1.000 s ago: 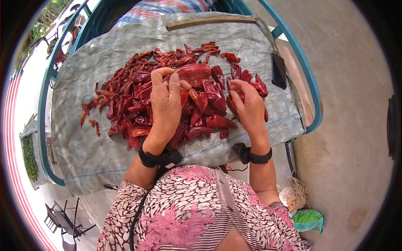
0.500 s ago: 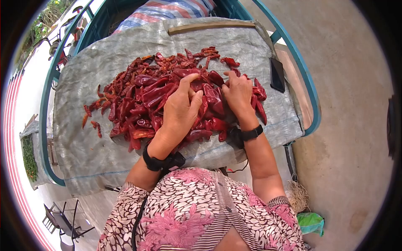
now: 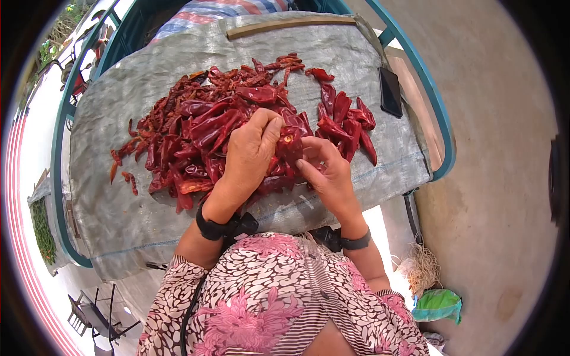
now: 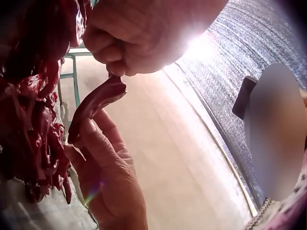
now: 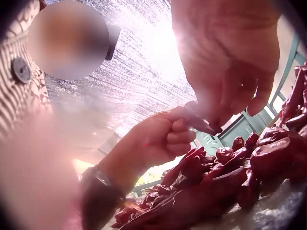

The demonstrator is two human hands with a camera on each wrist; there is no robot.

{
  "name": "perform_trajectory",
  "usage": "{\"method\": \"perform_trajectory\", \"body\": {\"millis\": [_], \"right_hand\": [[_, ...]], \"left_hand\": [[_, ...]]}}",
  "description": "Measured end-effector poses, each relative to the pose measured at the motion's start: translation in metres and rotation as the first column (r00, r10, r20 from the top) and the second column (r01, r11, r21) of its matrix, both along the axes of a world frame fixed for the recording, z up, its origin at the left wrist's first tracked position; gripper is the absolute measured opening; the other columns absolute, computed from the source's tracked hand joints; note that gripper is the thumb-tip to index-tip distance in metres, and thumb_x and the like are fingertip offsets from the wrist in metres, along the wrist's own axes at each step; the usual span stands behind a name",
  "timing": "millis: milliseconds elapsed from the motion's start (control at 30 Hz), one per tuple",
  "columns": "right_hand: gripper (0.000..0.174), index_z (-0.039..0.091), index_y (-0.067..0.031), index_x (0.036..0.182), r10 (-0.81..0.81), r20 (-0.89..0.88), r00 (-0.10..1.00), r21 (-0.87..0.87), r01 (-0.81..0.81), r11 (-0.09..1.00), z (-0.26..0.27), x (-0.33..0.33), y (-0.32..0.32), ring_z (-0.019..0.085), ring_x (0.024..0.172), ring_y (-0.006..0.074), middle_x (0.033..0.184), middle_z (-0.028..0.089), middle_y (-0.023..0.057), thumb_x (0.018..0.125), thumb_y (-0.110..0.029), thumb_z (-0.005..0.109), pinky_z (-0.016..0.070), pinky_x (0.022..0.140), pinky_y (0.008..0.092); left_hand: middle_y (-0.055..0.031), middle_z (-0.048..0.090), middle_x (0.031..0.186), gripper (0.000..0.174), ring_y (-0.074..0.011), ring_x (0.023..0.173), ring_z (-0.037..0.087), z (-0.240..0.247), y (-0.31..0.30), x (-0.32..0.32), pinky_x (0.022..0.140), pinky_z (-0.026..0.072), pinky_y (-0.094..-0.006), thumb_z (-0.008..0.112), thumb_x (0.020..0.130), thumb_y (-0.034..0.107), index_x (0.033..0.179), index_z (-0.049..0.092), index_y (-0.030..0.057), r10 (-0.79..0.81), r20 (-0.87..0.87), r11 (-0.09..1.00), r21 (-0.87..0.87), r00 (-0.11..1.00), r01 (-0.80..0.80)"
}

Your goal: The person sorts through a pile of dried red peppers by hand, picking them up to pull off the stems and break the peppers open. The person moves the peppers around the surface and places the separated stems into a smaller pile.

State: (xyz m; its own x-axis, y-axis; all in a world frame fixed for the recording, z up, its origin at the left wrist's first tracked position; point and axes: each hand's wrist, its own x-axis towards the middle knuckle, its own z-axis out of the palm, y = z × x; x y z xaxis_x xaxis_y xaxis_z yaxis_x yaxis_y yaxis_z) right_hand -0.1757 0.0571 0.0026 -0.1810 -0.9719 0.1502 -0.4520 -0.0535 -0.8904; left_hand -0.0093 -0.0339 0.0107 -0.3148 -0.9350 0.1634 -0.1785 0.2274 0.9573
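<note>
Both hands now meet at one red pepper (image 3: 291, 153). The right hand (image 3: 331, 175) holds its body between thumb and fingers, while the left hand (image 3: 252, 151) pinches at its stem end. This suggests attention has settled on the stem of a single pepper, though the fingers cover the join, so whether the stem is still attached is hard to tell. The pepper is held up by the near right side of the large pile (image 3: 208, 130), above the grey sheet (image 3: 148, 222). Half a second earlier, the right hand was at the smaller group of peppers (image 3: 352, 133) on the right; now it is farther left and nearer the body, and that group lies uncovered.
</note>
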Motion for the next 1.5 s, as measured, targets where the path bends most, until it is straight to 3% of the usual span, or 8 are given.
{"method": "perform_trajectory", "body": {"millis": [200, 367, 467, 667, 867, 1067, 1333, 1500], "right_hand": [[0.032, 0.067, -0.0067, 0.12, -0.006, 0.127, 0.992, 0.055, -0.001, 0.999, 0.004, -0.002, 0.004, 0.064, 0.089, 0.0135, 0.096, 0.062, 0.0044, 0.088, -0.004, 0.073, 0.0535, 0.079, 0.0284], [0.027, 0.07, -0.0069, 0.115, -0.106, -0.007, 0.994, 0.003, 0.106, 0.994, 0.003, -0.021, 0.001, 0.063, 0.093, 0.0197, 0.101, 0.067, 0.0063, 0.088, -0.006, 0.072, 0.0509, 0.083, 0.0316], [0.029, 0.071, -0.0078, 0.111, -0.34, -0.546, 0.766, -0.305, 0.196, 0.932, 0.006, -0.042, -0.009, 0.056, 0.115, 0.0291, 0.112, 0.068, 0.0072, 0.082, -0.007, 0.074, 0.0403, 0.103, 0.0414], [0.026, 0.073, -0.0089, 0.103, -0.352, -0.797, 0.491, -0.296, 0.191, 0.936, -0.016, -0.068, -0.024, 0.045, 0.133, 0.0328, 0.13, 0.061, 0.0078, 0.077, -0.011, 0.077, 0.0293, 0.111, 0.0505], [0.021, 0.073, -0.0083, 0.1, -0.424, -0.619, 0.661, -0.384, 0.216, 0.898, -0.005, -0.06, -0.023, 0.051, 0.124, 0.0291, 0.118, 0.067, 0.0066, 0.079, -0.008, 0.076, 0.0336, 0.108, 0.046], [0.017, 0.072, -0.0077, 0.1, -0.146, -0.236, 0.961, -0.291, 0.074, 0.954, 0.009, -0.019, 0.002, 0.058, 0.102, 0.0219, 0.104, 0.07, 0.0046, 0.084, -0.004, 0.075, 0.0487, 0.08, 0.0331], [0.022, 0.065, -0.0059, 0.111, -0.252, -0.163, 0.954, -0.161, 0.226, 0.961, -0.009, -0.017, 0.019, 0.066, 0.083, 0.0223, 0.098, 0.069, 0.0076, 0.092, -0.011, 0.072, 0.0518, 0.071, 0.0342], [0.028, 0.059, -0.0089, 0.113, -0.447, -0.48, 0.755, -0.098, 0.46, 0.882, -0.019, -0.033, 0.019, 0.069, 0.079, 0.0246, 0.091, 0.07, 0.0064, 0.092, -0.022, 0.073, 0.052, 0.068, 0.0373]], "left_hand": [[-0.0002, 0.055, 0.069, 0.028, -0.0074, 0.063, 0.049, 0.018, 0.005, 0.005, 0.057, 0.0403, -0.0261, 0.058, 0.105, 0.03, 0.106, 0.065, 0.0022, -0.202, 0.166, 0.978, -0.016, 0.965, 0.208], [-0.0089, 0.064, 0.074, 0.023, -0.0181, 0.066, 0.062, 0.005, -0.001, 0.007, 0.06, 0.0478, -0.0322, 0.059, 0.103, 0.026, 0.108, 0.066, 0.0042, -0.107, 0.157, 0.987, -0.103, 0.982, 0.124], [0.0008, 0.056, 0.072, 0.026, -0.0066, 0.064, 0.052, 0.005, -0.003, 0.004, 0.059, 0.0428, -0.0241, 0.054, 0.107, 0.026, 0.114, 0.065, 0.0031, 0.002, 0.012, 0.996, -0.09, 1.0, -0.001], [0.0025, 0.055, 0.075, 0.032, -0.0064, 0.067, 0.051, 0.012, -0.004, 0.002, 0.06, 0.042, -0.0237, 0.058, 0.106, 0.024, 0.13, 0.061, 0.0044, 0.163, -0.01, 0.982, -0.095, 0.987, -0.164], [-0.0023, 0.056, 0.07, 0.038, -0.0093, 0.063, 0.052, 0.01, 0.003, -0.002, 0.06, 0.044, -0.0272, 0.066, 0.099, 0.015, 0.134, 0.057, 0.0019, -0.09, 0.118, 0.982, -0.156, 0.989, 0.108], [-0.0129, 0.064, 0.073, 0.03, -0.0281, 0.064, 0.065, 0.012, 0.01, -0.011, 0.06, 0.0494, -0.0394, 0.063, 0.1, 0.025, 0.123, 0.063, 0.0057, -0.205, 0.156, 0.97, -0.097, 0.966, 0.221], [-0.0123, 0.066, 0.076, 0.015, -0.019, 0.066, 0.064, 0.015, 0.005, -0.007, 0.061, 0.0486, -0.0325, 0.061, 0.102, 0.017, 0.103, 0.068, 0.0031, -0.013, -0.024, 0.996, -0.092, 1.0, 0.011], [-0.0063, 0.052, 0.067, 0.048, -0.016, 0.06, 0.053, 0.005, -0.007, -0.006, 0.061, 0.047, -0.0316, 0.063, 0.101, 0.014, 0.144, 0.046, 0.0005, 0.153, -0.172, 0.967, -0.177, 0.973, -0.183]]}}
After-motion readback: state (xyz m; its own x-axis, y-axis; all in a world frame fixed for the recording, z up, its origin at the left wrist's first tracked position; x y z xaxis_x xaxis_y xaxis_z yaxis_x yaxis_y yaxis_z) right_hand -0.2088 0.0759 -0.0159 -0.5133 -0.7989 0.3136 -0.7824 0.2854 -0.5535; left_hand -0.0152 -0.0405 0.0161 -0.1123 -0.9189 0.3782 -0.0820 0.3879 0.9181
